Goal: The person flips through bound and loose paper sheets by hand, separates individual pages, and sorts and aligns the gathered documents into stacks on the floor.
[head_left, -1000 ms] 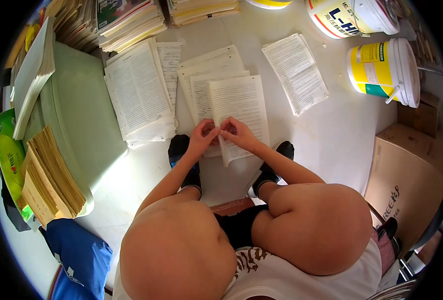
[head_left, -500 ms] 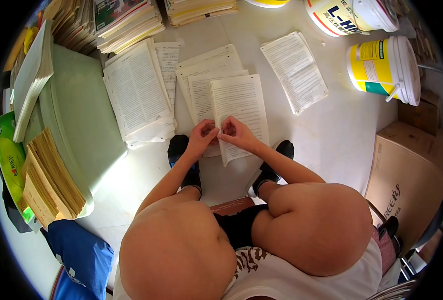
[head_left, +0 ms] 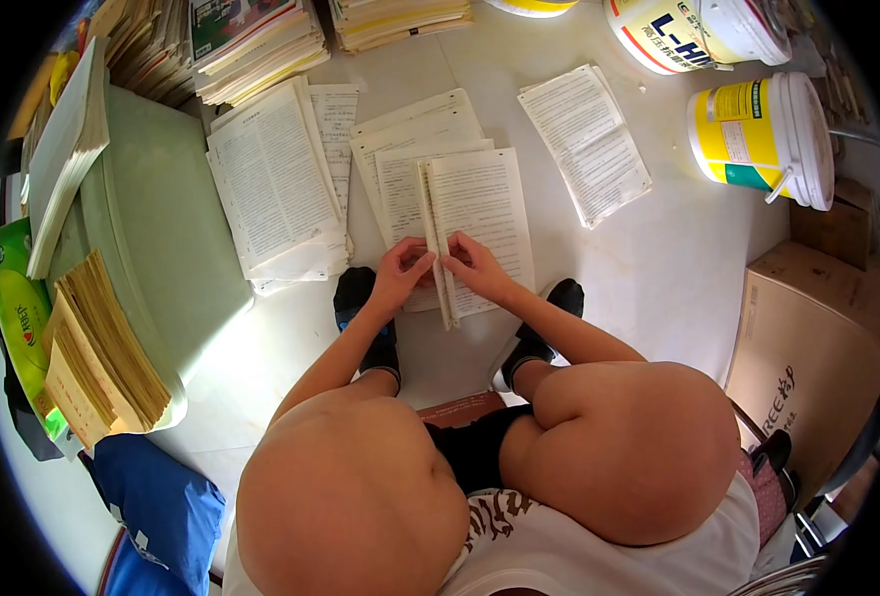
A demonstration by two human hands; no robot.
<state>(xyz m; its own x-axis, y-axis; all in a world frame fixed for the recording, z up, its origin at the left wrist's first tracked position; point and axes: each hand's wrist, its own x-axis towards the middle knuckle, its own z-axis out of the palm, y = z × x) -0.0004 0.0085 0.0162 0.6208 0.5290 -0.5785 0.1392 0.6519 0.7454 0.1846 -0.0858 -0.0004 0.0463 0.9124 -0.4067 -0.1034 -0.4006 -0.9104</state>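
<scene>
Between my two hands, a narrow folded bundle of printed sheets (head_left: 433, 204) stands nearly on edge, its long thin side facing up. My left hand (head_left: 405, 272) grips it from the left, fingers curled and thumb against the paper. From the right, my right hand (head_left: 476, 267) pinches the same bundle with thumb and bent fingers. Under and right of it lies a flat printed page (head_left: 489, 194). More loose printed sheets (head_left: 400, 149) spread out behind, partly covered. The fingertips on the far side of the bundle are hidden.
Left of the hands lies a pile of printed papers (head_left: 276, 179), and to the right a separate creased sheet stack (head_left: 589, 149). Book stacks (head_left: 261, 55), a green case (head_left: 161, 209), yellow-white buckets (head_left: 758, 134) and a cardboard box (head_left: 807, 338) surround the floor area. My shoes (head_left: 365, 323) flank the papers.
The printed sheets between my hands have turned from lying face up to standing narrow on edge, uncovering more of the page at right. My hands have stayed nearly in place.
</scene>
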